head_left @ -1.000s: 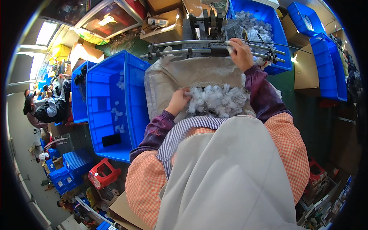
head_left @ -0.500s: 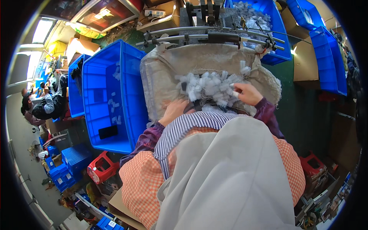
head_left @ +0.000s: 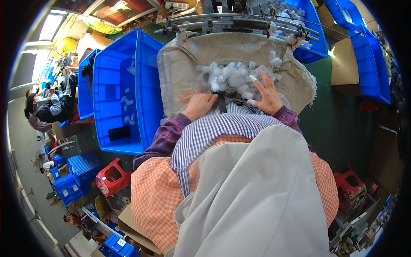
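A heap of small translucent white plastic pieces (head_left: 231,79) lies on a beige woven sack (head_left: 180,64) spread in front of me. My right hand (head_left: 269,96) is open at the heap's near right side, fingers spread, with white covers on the thumb and a fingertip. At the near left of the heap, my left hand (head_left: 200,105) rests low against the sack. Its fingers are bent and closed, and whatever they hold is hidden. Beside its thumb runs a black strip (head_left: 221,103), near my striped apron (head_left: 222,122).
A large blue crate (head_left: 115,90) on the left holds a few white pieces and a black flat object (head_left: 119,133). Metal rods (head_left: 214,23) cross beyond the sack. Another blue crate (head_left: 314,47) of pieces stands far right. Red stools (head_left: 112,177) flank me; people sit far left.
My right hand has gone from fingers bent at the heap's right side to spread and lower. My left hand has shifted slightly up and right. The whole view has tilted a little.
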`<state>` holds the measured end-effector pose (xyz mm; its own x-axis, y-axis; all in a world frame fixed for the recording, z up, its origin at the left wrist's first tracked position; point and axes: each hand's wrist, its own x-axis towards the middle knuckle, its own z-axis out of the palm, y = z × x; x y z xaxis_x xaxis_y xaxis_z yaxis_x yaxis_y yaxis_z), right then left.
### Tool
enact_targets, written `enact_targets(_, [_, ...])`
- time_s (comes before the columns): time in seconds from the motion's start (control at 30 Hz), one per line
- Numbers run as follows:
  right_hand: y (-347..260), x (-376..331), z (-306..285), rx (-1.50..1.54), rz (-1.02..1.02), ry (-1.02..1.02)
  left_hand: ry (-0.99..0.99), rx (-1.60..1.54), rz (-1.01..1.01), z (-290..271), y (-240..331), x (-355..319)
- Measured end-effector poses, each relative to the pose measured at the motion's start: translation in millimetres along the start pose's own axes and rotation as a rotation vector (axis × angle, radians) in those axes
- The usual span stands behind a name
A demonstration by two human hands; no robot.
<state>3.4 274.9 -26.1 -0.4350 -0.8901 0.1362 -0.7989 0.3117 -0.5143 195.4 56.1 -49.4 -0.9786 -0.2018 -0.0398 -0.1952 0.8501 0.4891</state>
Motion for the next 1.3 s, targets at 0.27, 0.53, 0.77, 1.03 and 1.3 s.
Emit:
enact_targets(0.27, [11, 15, 48, -0.162, 0.039, -0.007, 0.147, -0.152, -0.111, 0, -4, 10])
enact_targets(0.53, [14, 16, 47, -0.117, 0.035, 0.024, 0.452, -0.276, -0.390, -38, -17, 2])
enact_targets(0.77, [8, 9, 47, -0.134, 0.029, 0.111, 0.388, -1.406, -0.556, -52, -26, 0])
enact_targets(1.03, [0, -1, 52, -0.132, 0.041, 0.125, 0.333, -1.819, -0.516, -54, -17, 11])
enact_targets(1.3, [3, 2, 57, -0.112, 0.041, 0.093, 0.313, -1.958, -0.439, -53, -15, 16])
